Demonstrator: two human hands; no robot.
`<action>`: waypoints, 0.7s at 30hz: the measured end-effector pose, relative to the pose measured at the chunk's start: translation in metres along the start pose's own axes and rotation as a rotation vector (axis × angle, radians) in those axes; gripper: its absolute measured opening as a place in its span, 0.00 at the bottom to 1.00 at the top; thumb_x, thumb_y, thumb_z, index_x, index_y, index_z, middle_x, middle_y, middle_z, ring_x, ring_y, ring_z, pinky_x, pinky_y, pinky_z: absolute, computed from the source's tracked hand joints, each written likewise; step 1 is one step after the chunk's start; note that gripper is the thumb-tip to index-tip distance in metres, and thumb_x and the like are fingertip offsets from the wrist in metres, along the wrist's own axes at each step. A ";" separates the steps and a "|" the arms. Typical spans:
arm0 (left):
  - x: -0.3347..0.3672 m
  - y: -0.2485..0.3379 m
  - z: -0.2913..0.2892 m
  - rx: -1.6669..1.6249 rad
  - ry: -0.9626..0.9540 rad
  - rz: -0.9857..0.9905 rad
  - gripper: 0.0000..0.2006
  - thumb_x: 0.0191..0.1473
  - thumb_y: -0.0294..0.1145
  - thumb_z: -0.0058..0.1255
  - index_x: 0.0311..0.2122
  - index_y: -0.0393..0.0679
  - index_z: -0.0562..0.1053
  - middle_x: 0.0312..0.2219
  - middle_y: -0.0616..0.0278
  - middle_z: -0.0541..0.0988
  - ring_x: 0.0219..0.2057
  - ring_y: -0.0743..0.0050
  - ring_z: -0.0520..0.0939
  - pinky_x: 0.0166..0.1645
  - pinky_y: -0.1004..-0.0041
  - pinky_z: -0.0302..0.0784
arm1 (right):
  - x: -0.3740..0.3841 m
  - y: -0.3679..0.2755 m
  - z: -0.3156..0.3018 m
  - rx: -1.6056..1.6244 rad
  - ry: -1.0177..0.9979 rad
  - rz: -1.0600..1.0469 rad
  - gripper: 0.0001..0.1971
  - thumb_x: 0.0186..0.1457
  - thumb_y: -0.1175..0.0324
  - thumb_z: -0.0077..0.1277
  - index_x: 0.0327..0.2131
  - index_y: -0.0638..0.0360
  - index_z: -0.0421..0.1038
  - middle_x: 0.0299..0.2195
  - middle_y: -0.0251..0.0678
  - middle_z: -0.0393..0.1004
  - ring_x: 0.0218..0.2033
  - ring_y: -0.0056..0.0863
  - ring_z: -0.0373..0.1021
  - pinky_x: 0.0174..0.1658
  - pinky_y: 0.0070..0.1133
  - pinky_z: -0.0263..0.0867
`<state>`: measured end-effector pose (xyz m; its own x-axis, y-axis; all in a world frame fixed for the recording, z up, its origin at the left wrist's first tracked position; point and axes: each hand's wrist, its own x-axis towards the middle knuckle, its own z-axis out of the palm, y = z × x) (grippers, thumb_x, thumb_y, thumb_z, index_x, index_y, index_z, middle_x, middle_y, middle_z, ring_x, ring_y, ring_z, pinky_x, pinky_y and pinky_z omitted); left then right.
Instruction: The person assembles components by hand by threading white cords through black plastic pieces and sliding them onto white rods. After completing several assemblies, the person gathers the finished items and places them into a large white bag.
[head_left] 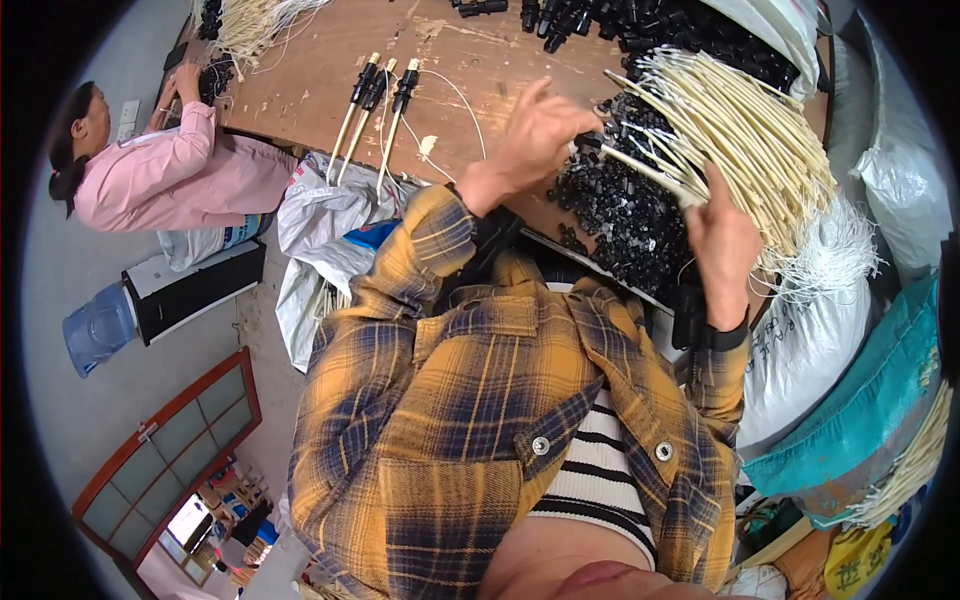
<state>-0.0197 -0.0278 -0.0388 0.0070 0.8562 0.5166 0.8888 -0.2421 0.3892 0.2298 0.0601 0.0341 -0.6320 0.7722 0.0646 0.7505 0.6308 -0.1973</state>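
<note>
My left hand point(545, 130) is closed over the table, its thumb and fingers pinching a small black plastic fitting point(592, 140) at the end of a cream-coloured rod. That rod point(645, 170) runs toward my right hand point(722, 235), whose fingers are wrapped round its other end; the index finger sticks out. Under the rod lies a heap of small black plastic pieces point(610, 215). Close beside my right hand is a big pile of cream rods point(745, 140) with white strings point(825, 255) at their ends. Several finished-looking rods with black fittings point(403, 90) lie left of my hands.
The worn brown table point(460, 50) holds larger black fittings point(640, 25) at the back. White sacks point(810, 340) and a teal sack point(850, 400) crowd the right side. Another person in pink point(150, 170) works at the left, near a water bottle point(98, 328). A white sack point(325, 215) hangs at the table edge.
</note>
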 end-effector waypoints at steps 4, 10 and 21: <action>0.033 0.079 -0.031 0.158 -0.202 0.119 0.12 0.47 0.30 0.54 0.38 0.62 0.75 0.21 0.73 0.73 0.20 0.85 0.75 0.19 0.78 0.68 | 0.009 -0.015 0.008 0.370 0.114 -0.180 0.17 0.47 0.74 0.56 0.44 0.53 0.73 0.25 0.39 0.75 0.23 0.27 0.72 0.27 0.24 0.66; 0.008 0.016 -0.039 -0.230 -0.414 -0.719 0.06 0.53 0.33 0.53 0.35 0.45 0.74 0.18 0.69 0.75 0.23 0.78 0.77 0.24 0.77 0.70 | 0.005 0.020 -0.001 1.706 -0.022 -0.085 0.07 0.49 0.67 0.59 0.24 0.54 0.71 0.31 0.31 0.76 0.20 0.16 0.63 0.25 0.15 0.60; 0.016 0.051 -0.030 -0.648 -0.300 -0.758 0.10 0.46 0.23 0.56 0.37 0.38 0.76 0.24 0.68 0.78 0.26 0.85 0.75 0.33 0.81 0.70 | 0.003 -0.042 0.021 0.586 0.031 -0.230 0.08 0.47 0.70 0.59 0.33 0.57 0.74 0.19 0.37 0.71 0.17 0.29 0.68 0.22 0.22 0.63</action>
<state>0.0117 -0.0398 0.0124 -0.2577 0.9430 -0.2106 0.2920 0.2838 0.9134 0.1928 0.0342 0.0217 -0.7520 0.6294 0.1958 0.3599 0.6409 -0.6780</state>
